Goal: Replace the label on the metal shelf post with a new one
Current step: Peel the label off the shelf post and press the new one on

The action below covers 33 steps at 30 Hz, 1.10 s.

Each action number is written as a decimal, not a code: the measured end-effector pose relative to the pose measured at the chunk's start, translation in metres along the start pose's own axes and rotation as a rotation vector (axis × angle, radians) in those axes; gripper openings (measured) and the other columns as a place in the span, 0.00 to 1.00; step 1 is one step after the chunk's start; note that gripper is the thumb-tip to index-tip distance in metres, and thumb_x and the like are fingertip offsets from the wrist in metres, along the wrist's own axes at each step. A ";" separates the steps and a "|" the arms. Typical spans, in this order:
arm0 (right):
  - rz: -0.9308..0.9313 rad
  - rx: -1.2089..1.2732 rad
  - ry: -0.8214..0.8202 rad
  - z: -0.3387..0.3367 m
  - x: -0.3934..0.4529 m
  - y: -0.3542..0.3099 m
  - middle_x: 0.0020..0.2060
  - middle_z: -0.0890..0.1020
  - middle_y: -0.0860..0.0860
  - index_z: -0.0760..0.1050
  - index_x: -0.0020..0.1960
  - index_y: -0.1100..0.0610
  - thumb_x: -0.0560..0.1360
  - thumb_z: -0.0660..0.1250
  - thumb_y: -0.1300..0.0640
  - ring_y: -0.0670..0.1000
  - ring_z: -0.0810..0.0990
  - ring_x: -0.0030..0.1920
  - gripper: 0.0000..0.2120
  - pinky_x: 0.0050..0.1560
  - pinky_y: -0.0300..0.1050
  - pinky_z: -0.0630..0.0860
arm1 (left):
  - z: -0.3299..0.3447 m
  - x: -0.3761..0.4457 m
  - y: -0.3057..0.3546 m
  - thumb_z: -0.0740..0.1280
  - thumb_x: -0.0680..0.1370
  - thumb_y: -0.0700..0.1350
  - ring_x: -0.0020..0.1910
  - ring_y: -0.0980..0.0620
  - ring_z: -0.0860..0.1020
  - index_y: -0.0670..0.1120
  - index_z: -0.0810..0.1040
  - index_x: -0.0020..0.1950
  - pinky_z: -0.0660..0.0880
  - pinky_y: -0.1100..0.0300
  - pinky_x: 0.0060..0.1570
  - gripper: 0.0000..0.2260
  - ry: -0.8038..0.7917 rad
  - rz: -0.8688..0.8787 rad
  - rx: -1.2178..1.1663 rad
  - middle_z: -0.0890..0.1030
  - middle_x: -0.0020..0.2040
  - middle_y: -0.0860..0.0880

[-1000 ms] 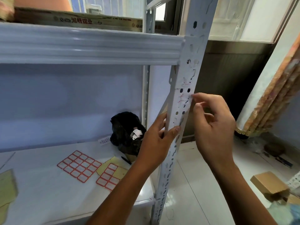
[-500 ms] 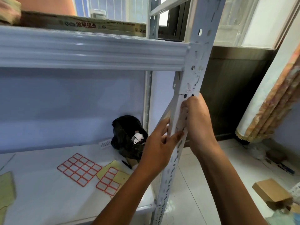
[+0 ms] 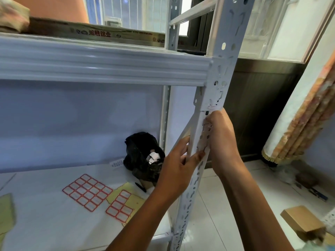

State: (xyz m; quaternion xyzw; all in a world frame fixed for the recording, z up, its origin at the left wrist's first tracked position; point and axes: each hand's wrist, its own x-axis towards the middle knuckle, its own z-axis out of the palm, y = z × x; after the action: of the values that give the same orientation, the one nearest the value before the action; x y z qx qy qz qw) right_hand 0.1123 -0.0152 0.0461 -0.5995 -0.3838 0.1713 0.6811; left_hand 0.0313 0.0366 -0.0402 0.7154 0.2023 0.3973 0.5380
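The white perforated metal shelf post (image 3: 220,73) runs up the middle of the view. Torn label scraps with red traces (image 3: 211,105) cling to its front face, just under the shelf beam. My left hand (image 3: 177,169) holds the post from the left, its thumb on the front. My right hand (image 3: 223,138) wraps the post's right edge, with curled fingertips pressed on a worn pale label (image 3: 203,140) that they mostly hide. Two sheets of new red-bordered labels (image 3: 87,192) (image 3: 119,207) lie on the lower shelf.
A black plastic bag (image 3: 143,154) holding paper scraps stands at the shelf's back corner, with a black pen (image 3: 140,186) beside it. On the tiled floor to the right are a cardboard box (image 3: 301,221) and a rolled patterned curtain (image 3: 308,109).
My right hand went from pinching at the post's face with raised fingers to closing down over the label area. My left hand kept its hold.
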 end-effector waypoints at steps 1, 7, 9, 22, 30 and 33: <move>-0.007 0.002 -0.005 0.000 0.000 0.000 0.47 0.77 0.59 0.73 0.60 0.58 0.76 0.55 0.49 0.56 0.76 0.48 0.19 0.48 0.55 0.78 | 0.000 0.000 0.000 0.67 0.81 0.55 0.48 0.70 0.83 0.72 0.69 0.61 0.78 0.72 0.41 0.14 0.001 0.003 -0.001 0.82 0.51 0.70; 0.003 0.077 -0.007 -0.001 -0.004 0.007 0.49 0.78 0.60 0.72 0.55 0.58 0.76 0.56 0.48 0.57 0.76 0.49 0.16 0.49 0.56 0.76 | 0.000 -0.001 -0.002 0.67 0.80 0.56 0.50 0.63 0.86 0.68 0.70 0.65 0.83 0.64 0.45 0.14 0.000 0.013 -0.005 0.84 0.55 0.62; -0.014 0.025 -0.002 0.000 -0.003 0.007 0.47 0.77 0.54 0.73 0.56 0.56 0.77 0.56 0.48 0.54 0.76 0.47 0.15 0.46 0.50 0.77 | 0.000 -0.001 -0.001 0.67 0.80 0.57 0.49 0.66 0.85 0.68 0.70 0.64 0.81 0.69 0.43 0.15 -0.004 0.012 -0.008 0.83 0.52 0.65; -0.007 0.099 -0.020 -0.003 -0.002 0.013 0.45 0.77 0.55 0.72 0.53 0.56 0.76 0.55 0.48 0.58 0.76 0.47 0.14 0.46 0.54 0.77 | 0.000 -0.001 -0.004 0.68 0.81 0.54 0.51 0.61 0.86 0.73 0.70 0.60 0.84 0.61 0.48 0.15 0.006 0.001 -0.033 0.84 0.53 0.66; -0.070 0.021 -0.021 -0.007 0.000 0.013 0.48 0.82 0.49 0.74 0.58 0.53 0.80 0.54 0.53 0.52 0.82 0.48 0.13 0.47 0.47 0.81 | -0.001 -0.001 0.000 0.68 0.81 0.54 0.49 0.68 0.84 0.74 0.70 0.58 0.82 0.66 0.45 0.14 -0.007 -0.007 -0.028 0.81 0.50 0.75; -0.068 0.116 -0.088 -0.016 -0.005 0.021 0.54 0.87 0.46 0.76 0.65 0.49 0.86 0.50 0.57 0.49 0.87 0.56 0.18 0.52 0.46 0.85 | 0.000 -0.001 -0.002 0.68 0.81 0.55 0.53 0.59 0.86 0.73 0.70 0.61 0.85 0.53 0.52 0.14 0.008 -0.006 -0.003 0.83 0.57 0.65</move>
State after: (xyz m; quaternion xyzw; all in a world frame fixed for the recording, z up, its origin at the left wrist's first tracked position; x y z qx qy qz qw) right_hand 0.1260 -0.0250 0.0245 -0.5373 -0.4230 0.1960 0.7028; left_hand 0.0311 0.0371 -0.0427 0.7124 0.2059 0.3990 0.5394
